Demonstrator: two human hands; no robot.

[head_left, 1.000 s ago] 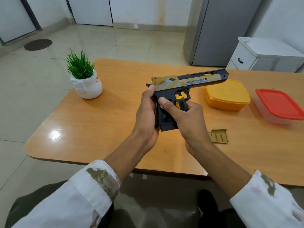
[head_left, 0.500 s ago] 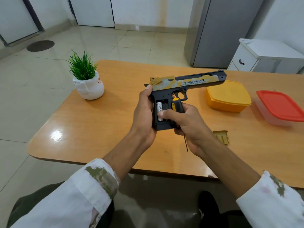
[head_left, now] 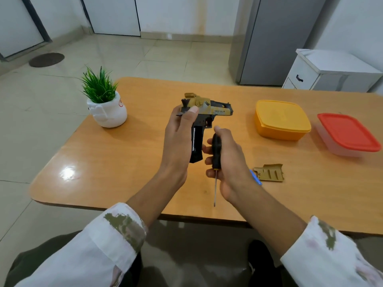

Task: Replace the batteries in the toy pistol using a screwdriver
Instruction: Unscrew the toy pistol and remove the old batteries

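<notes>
Left hand [head_left: 178,139] grips toy pistol [head_left: 204,112] above table [head_left: 124,162]; right hand [head_left: 228,160] clasps screwdriver [head_left: 216,154], shaft down.

Dark lettering on the gold slide of the toy pistol [head_left: 207,108], too blurred to read; white print down the battery [head_left: 194,139] in its grip, illegible; red round mark on the white plant pot [head_left: 107,112], unreadable.
</notes>
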